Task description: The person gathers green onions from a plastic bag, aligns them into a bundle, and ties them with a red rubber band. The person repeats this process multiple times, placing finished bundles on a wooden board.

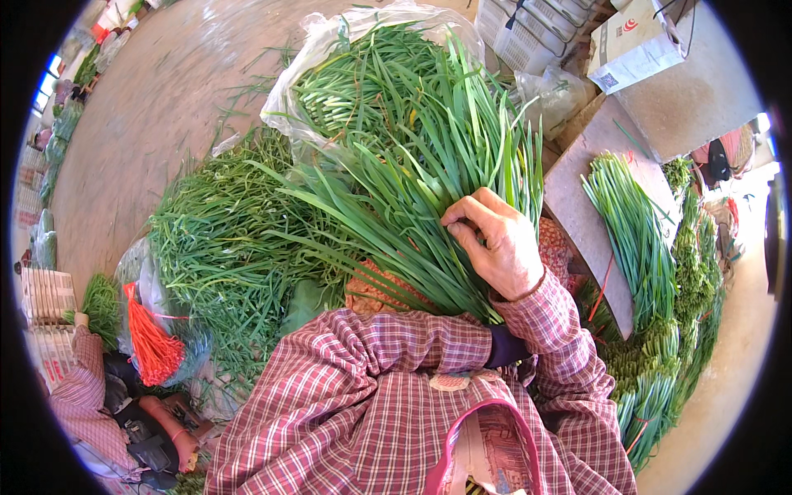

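Observation:
My right hand (498, 241) is bent over a fan of long flat green leaves, which look like garlic chives (396, 216). Its thumb and forefinger are pinched together against the leaves; whether a leaf is caught between them is too small to tell. My left forearm in a checked sleeve (421, 340) crosses in front of my body, ending in a dark cuff (507, 346). The left hand itself is out of view, hidden under my right forearm, where the lower ends of the leaves also vanish. Patterned orange cloth (380, 288) shows beneath the leaves.
Beyond lies a heap of chives in a clear plastic bag (288, 93). Loose trimmings (229, 241) spread left, near orange-red ties (151, 340). Rightward, a bundle (631, 229) lies on a board (575, 173), with a carton (637, 46) behind. Another person's sleeve (86, 371) shows at left.

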Tool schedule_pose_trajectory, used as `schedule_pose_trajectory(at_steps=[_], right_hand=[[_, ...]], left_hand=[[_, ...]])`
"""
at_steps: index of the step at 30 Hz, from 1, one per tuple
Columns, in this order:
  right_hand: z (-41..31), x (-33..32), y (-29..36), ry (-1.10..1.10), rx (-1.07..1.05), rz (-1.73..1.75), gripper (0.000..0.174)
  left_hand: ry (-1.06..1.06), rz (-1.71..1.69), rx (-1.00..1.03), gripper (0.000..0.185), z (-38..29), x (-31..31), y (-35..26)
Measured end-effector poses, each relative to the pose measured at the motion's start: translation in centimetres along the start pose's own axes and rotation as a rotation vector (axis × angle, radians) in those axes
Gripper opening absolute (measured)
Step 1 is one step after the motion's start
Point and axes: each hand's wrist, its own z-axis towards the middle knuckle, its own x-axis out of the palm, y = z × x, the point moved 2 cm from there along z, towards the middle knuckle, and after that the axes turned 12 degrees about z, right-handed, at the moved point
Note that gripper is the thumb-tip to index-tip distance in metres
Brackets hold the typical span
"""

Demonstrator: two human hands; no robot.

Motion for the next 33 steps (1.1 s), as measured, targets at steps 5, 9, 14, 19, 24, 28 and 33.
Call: schedule_pose_trajectory(at_steps=[5,9,14,19,24,28,33], right_hand=[[-0.5,0.1,-0.1,-0.050,-0.039,-0.206,0.013],[-0.6,0.7,-0.2,-0.028,-0.027,-0.266,0.016],[-0.9,0.0,-0.2,-0.021,0.149,0.019,0.013],[-1.2,-0.4,-0.3,0.020,0.248,0.274,0.014],[-1.5,0.4,-1.2,-0.036,0.206,0.386,0.010],[-1.6,2.2,-1.9,-0.177,0.240,0.597,0.009],[1.6,0.7,3.3,-0.085,0.068,0.916,0.014]], left_hand=[[-0.044,-0.039,-0.071,0.049,-2.5,-3.1,-1.9],[-0.029,-0.028,-0.059,0.047,-2.2,-3.6,-2.3],[-0.014,-0.012,-0.055,0.045,-2.3,-4.2,-2.2],[-0.015,-0.005,-0.042,0.043,-1.6,-4.4,-2.7],[-0.003,0.007,-0.036,0.041,-0.1,-4.5,-3.6],[-0.004,0.014,-0.045,0.039,0.5,-4.7,-3.9],[0.009,0.026,-0.033,0.037,0.6,-4.7,-3.9]])
